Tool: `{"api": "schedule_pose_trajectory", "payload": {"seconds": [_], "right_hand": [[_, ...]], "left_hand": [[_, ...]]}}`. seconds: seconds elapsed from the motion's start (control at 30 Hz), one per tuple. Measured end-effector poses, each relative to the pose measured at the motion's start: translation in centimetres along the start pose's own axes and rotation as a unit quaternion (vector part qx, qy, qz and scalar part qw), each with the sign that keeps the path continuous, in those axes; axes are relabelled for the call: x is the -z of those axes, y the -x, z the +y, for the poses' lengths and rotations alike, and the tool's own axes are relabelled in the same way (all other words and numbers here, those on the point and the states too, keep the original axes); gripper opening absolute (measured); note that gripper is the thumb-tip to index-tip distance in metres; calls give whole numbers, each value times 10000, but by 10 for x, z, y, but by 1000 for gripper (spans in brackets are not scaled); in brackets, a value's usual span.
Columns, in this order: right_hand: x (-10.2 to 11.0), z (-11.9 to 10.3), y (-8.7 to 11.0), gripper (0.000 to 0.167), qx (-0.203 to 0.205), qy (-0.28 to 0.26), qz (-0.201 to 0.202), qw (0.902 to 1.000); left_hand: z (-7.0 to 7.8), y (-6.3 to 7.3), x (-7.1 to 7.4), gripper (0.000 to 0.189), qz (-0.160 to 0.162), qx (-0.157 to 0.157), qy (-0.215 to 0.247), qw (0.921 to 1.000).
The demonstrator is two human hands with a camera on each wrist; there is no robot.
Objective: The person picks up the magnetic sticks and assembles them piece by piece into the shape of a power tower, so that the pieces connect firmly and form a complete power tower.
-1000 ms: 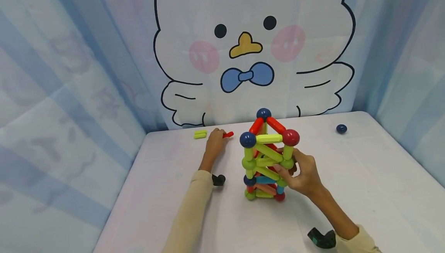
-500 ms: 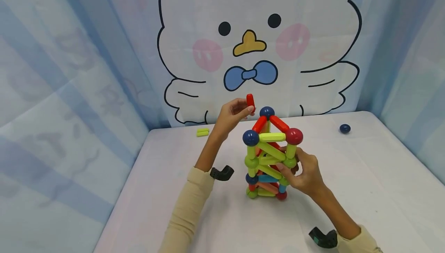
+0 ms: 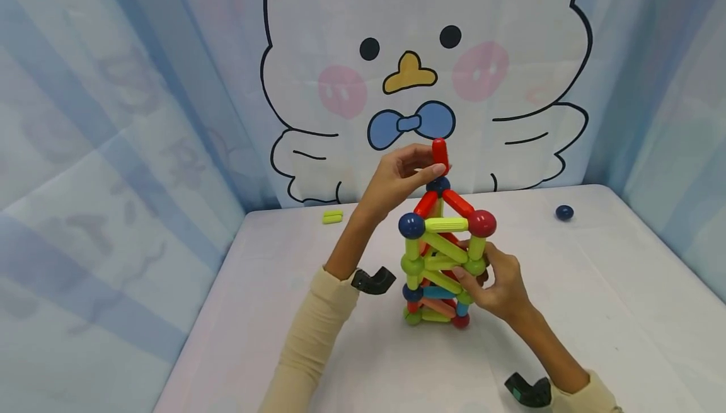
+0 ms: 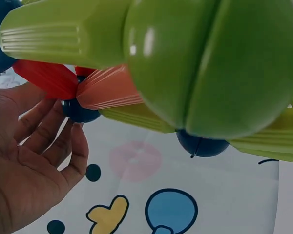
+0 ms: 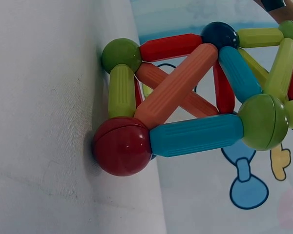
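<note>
A tower of magnetic rods and balls (image 3: 445, 224) stands upright on the table, with green, blue and red balls joined by coloured rods. My left hand (image 3: 396, 180) pinches a red rod (image 3: 439, 153) upright at the dark blue ball (image 3: 438, 186) on the tower's top. Whether the rod's lower end touches that ball is hidden by the thumb. My right hand (image 3: 499, 282) grips the tower's right side around a green ball (image 3: 474, 267). The right wrist view shows the tower's lower part, with a dark red ball (image 5: 122, 146) at the base.
Two short yellow-green rods (image 3: 332, 217) lie at the table's back left. A loose dark blue ball (image 3: 564, 212) rests at the back right. Behind the white table (image 3: 567, 299) hangs a curtain (image 3: 317, 34) printed with a cartoon bird.
My left hand has picked up the red rod from the back of the table, raised it and carried it right to the tower's top. My right hand keeps its grip.
</note>
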State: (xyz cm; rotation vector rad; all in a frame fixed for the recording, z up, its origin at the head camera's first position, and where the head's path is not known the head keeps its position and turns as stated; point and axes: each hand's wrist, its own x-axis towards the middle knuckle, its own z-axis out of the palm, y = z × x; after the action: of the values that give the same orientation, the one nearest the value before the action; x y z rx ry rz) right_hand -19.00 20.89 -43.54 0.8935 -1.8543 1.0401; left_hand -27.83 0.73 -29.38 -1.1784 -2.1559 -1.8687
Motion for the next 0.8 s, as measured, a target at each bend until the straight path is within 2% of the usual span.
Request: {"api": "schedule_pose_trajectory", "payload": {"seconds": [0.27,0.53,0.8], "right_hand": [[-1,1,1,53,-65,-51,-51,10000],[0,0,1,49,-87,-31,-37,10000],[2,-2,2,47,-97,-30,-94,9999]], "left_hand": [[-3,1,-2,30,-31,206,-47,9998],[-6,2,-1,30,-162,-16,53,9999],[-6,2,-1,30,-252,-218,-70,9994]]}}
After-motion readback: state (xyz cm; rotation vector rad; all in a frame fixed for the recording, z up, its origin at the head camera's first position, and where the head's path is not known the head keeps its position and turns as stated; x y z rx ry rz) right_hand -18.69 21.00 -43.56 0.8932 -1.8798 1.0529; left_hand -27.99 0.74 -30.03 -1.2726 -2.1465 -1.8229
